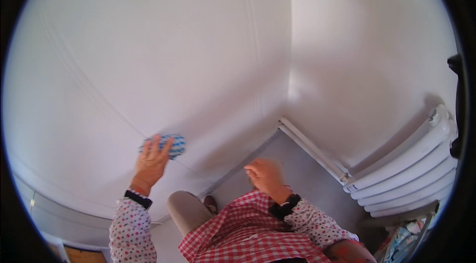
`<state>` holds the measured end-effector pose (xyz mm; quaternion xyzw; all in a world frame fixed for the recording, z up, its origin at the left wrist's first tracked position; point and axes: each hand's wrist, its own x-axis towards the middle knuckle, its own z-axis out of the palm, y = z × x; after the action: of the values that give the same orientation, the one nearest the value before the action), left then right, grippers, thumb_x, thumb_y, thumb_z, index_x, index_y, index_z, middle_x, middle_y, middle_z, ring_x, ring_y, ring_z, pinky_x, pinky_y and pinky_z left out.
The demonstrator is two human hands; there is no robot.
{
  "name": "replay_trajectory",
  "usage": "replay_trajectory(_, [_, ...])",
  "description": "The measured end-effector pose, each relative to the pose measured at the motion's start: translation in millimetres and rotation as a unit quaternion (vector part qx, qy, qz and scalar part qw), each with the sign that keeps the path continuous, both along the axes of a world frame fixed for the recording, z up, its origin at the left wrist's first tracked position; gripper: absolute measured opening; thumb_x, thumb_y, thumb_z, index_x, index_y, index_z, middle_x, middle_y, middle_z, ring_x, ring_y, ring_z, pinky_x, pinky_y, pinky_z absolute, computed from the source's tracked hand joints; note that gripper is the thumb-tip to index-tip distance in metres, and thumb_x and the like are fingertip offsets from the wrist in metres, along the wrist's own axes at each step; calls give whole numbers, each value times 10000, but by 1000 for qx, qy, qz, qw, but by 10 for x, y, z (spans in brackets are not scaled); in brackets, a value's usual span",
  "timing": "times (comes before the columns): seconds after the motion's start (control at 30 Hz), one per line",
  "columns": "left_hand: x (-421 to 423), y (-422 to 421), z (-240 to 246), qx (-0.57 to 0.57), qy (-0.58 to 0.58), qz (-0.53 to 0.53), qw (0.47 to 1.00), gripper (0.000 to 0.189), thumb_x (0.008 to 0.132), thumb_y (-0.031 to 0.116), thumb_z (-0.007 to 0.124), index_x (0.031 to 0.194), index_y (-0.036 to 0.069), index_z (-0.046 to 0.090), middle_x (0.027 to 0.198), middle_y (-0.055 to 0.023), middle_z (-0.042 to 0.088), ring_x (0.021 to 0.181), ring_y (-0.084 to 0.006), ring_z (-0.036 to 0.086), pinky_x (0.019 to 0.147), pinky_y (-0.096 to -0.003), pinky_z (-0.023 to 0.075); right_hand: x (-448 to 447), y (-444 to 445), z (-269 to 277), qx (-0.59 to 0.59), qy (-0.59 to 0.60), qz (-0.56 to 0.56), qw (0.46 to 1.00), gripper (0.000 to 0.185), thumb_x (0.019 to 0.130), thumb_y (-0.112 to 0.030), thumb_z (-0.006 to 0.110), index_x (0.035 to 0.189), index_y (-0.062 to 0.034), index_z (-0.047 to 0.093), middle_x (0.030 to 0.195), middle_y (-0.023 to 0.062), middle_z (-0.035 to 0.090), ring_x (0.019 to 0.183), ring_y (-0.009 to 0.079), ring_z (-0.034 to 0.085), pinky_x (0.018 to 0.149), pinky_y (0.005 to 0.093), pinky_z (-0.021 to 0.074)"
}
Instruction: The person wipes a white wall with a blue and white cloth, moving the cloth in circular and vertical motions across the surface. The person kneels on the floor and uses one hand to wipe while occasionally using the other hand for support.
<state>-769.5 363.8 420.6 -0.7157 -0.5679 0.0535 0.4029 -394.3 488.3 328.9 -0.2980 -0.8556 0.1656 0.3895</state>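
Flat against the white wall panel (208, 77), my left hand (151, 162) presses a blue-and-white patterned cloth (180, 146). The fingers spread over the cloth, and part of it shows beyond them on the right. In front of my body, away from the wall, my right hand (266, 175) is loosely curled and slightly blurred. I see nothing in it. Both wrists carry black bands below dotted sleeves.
A white radiator (405, 173) hangs on the right-hand wall, with white pipes (312, 147) running low from it towards the corner. Grey floor (297, 166) lies below. At lower right is a metal-framed holder (427, 222) with crumpled plastic packaging (403, 239).
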Motion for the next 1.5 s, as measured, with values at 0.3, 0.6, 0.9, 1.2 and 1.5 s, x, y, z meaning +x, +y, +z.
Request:
replay_trajectory(0.3, [913,169,253,-10,-933,-177,312,450,973,158,619,1386,-6,550,1445,-168,564,1327,-381,526,1149,-463,389,-312,245,551,-464,217,148,846,373,982,-220,611,1293,-16,640,1174,86,690,1113,199,624,990,352,462])
replay_trajectory(0.6, [1687,98,-56,-66,-982,-171,42,449,1012,216,557,1369,-53,510,1270,-132,660,1141,-237,650,978,-381,533,-378,-140,635,-531,265,321,738,684,1019,-472,509,1503,3,424,1429,114,547,1309,213,502,1114,383,376])
replay_trajectory(0.9, [1587,23,-526,-60,-990,-120,53,431,1001,204,459,1326,-66,547,1210,-178,677,1102,-287,679,967,-405,554,-744,-365,-267,-659,330,312,599,660,990,-436,615,1490,-50,424,1404,78,542,1269,200,538,1085,392,430])
replay_trajectory(1.2, [1465,201,-400,-82,-967,-35,240,436,998,271,464,1266,-48,593,1123,-78,669,1058,-195,608,967,-347,469,-824,-123,-252,-733,379,347,445,860,862,-375,807,1503,-13,364,1424,119,547,1279,245,558,1119,401,434])
replay_trajectory(1.5, [1504,334,-362,-109,-959,22,260,432,1071,316,352,1215,11,622,1143,-84,683,1074,-208,625,959,-355,501,-713,-92,-211,-720,376,384,439,504,945,-168,710,1378,25,538,1270,104,670,1158,229,645,1055,386,500])
